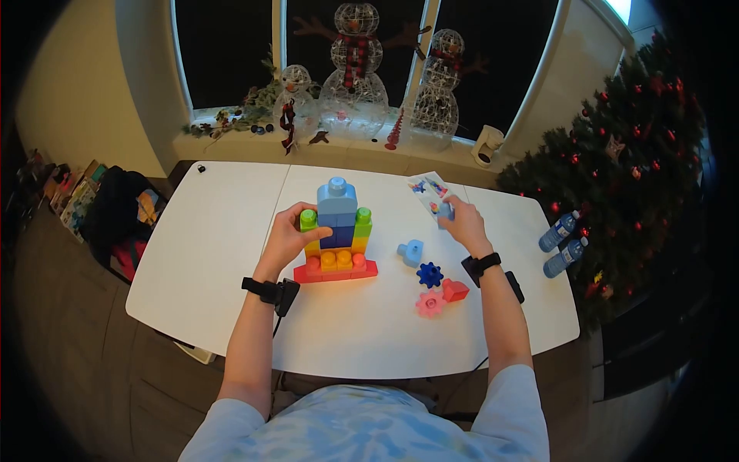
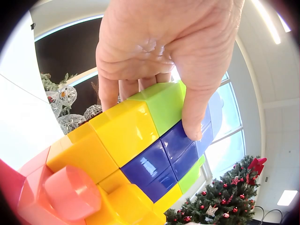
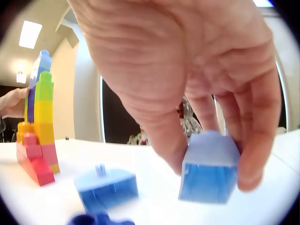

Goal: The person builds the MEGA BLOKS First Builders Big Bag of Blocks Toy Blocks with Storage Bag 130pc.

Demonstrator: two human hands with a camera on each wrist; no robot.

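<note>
A tower of toy building blocks (image 1: 343, 235) stands upright on the table, with a red base, orange and yellow rows, a dark blue middle, green side blocks and light blue on top. My left hand (image 1: 286, 240) grips its left side, thumb (image 2: 193, 117) across the front by the green and dark blue blocks, other fingers behind. Over to the right, my right hand (image 1: 466, 225) pinches a light blue block (image 3: 208, 178), hollow side showing in the right wrist view. Nearer me lie another light blue piece (image 1: 413, 252), a dark blue gear (image 1: 430, 275), a pink gear (image 1: 431, 303) and a red block (image 1: 455, 290).
A printed picture sheet (image 1: 419, 185) lies flat beyond my right hand on the white table (image 1: 208, 254). Two water bottles (image 1: 566, 258) are at the right edge. Wire snowmen (image 1: 356, 85) line the windowsill, and a decorated tree (image 1: 623, 162) rises at the right.
</note>
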